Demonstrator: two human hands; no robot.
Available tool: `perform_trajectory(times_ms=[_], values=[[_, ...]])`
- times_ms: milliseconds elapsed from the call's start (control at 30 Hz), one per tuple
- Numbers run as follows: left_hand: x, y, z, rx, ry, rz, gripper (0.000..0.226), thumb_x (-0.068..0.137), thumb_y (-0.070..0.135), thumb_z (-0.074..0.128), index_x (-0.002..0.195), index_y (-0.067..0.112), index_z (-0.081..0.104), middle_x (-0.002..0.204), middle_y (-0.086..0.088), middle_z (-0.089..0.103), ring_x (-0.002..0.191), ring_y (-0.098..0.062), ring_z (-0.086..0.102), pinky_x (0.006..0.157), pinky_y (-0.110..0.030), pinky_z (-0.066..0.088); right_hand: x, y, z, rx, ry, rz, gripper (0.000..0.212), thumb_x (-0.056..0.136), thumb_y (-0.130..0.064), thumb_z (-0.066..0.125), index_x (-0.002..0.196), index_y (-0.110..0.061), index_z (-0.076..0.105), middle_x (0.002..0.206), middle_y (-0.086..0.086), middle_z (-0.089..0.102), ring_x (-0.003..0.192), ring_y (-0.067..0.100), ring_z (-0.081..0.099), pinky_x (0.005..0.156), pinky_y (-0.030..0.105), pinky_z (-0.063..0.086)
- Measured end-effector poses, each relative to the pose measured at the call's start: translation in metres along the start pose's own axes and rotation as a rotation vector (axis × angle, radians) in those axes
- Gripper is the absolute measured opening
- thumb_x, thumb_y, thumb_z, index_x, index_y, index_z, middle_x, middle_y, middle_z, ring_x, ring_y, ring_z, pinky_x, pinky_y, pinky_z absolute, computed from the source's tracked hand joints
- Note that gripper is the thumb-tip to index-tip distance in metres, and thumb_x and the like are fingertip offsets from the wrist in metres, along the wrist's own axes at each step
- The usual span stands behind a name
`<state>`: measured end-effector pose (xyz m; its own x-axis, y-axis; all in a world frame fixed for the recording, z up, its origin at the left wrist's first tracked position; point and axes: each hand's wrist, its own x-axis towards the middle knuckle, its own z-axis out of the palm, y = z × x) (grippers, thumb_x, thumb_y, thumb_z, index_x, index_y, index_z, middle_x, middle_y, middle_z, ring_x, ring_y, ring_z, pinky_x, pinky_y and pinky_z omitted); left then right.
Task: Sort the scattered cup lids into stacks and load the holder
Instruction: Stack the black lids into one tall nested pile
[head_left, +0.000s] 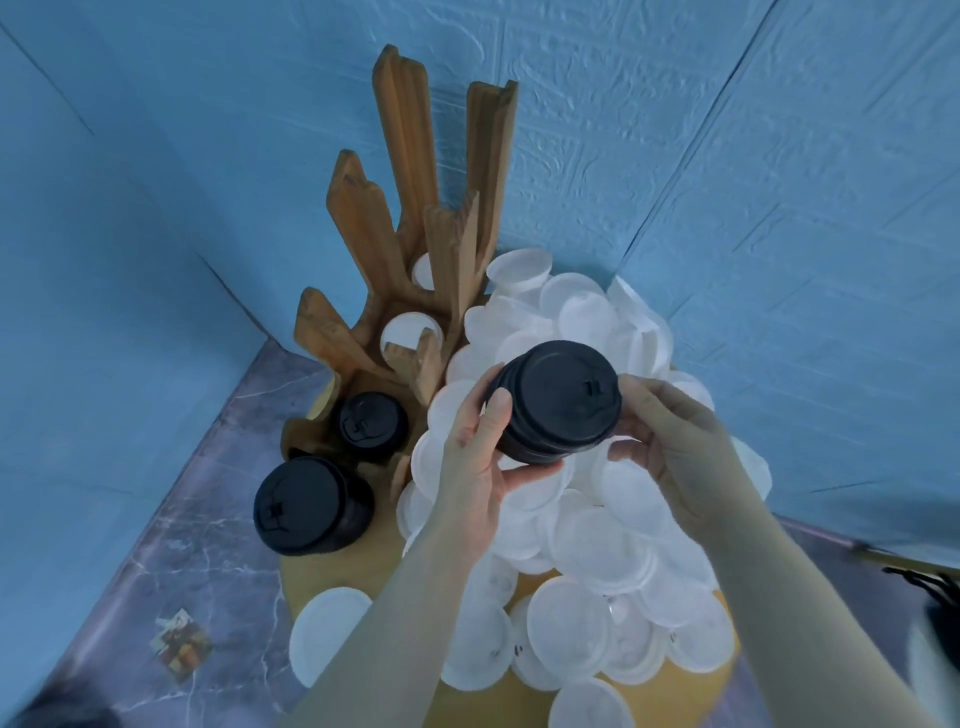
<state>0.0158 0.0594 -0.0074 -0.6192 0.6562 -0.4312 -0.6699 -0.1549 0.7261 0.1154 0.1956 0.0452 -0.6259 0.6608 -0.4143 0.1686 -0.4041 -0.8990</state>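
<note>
Holding a short stack of black lids (558, 408), matte, sip-tab on top. Left hand (480, 457) fingers wrapped round its side; right hand (660, 439) fingertips pinching the opposite rim.

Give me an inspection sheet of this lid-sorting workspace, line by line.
Surface: grey marbled counter with a round tan wooden board on it.
Job's things: tall brown wooden lid holder, white lids in two upper slots, black lids in a lower one; black lid stack standing at its front; heap of loose white plastic lids; held stack of black plastic lids.
Clutter: small printed card; dark object at right edge, unclear.
Grippers: left hand and right hand both grip the held stack.
Cables: nothing seen.
Surroundings: blue textured wall panels.
</note>
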Motion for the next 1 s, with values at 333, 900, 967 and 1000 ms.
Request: perform_trajectory(times_ms=[333,900,967,1000], values=[[-0.058,-0.018,-0.010,-0.025,0.041,0.059,0.043,0.085,0.044,0.064,0.127,0.034,0.063,0.131,0.001,0.062,0.126,-0.026,0.057,0.085,-0.058,0.058,-0.054,0.025,0.002,-0.211,0.039,-0.037,0.008,0.088,-0.024,0.067,0.096,-0.021,0.068,0.093,-0.009,0.072,0.095,0.012,0.065,0.080,0.031,0.051],[-0.136,0.033,-0.125,0.283,0.360,0.195,0.051,0.094,0.060,0.050,0.132,0.028,0.061,0.125,0.005,0.068,0.105,0.001,0.066,0.083,-0.021,0.055,-0.108,0.086,0.127,0.043,-0.317,0.214,0.033,0.087,-0.022,0.068,0.118,-0.015,0.059,0.116,0.002,0.070,0.108,0.015,0.067,0.089,0.031,0.056],[-0.132,0.048,-0.135,0.276,0.344,0.203,0.039,0.101,0.048,0.046,0.129,0.026,0.061,0.115,0.017,0.067,0.090,0.017,0.063,0.070,-0.004,0.049,-0.107,0.088,0.151,0.051,-0.306,0.175,0.019,0.090,-0.017,0.065,0.109,-0.018,0.063,0.104,-0.005,0.074,0.095,0.004,0.069,0.078,0.022,0.057],[-0.126,0.055,-0.140,0.298,0.345,0.202,0.037,0.101,0.044,0.046,0.129,0.026,0.060,0.115,0.019,0.064,0.089,0.019,0.062,0.066,-0.001,0.046,-0.106,0.090,0.163,0.054,-0.283,0.160,0.015,0.091,-0.016,0.064,0.105,-0.018,0.063,0.097,-0.008,0.074,0.087,-0.001,0.070,0.073,0.019,0.056]])
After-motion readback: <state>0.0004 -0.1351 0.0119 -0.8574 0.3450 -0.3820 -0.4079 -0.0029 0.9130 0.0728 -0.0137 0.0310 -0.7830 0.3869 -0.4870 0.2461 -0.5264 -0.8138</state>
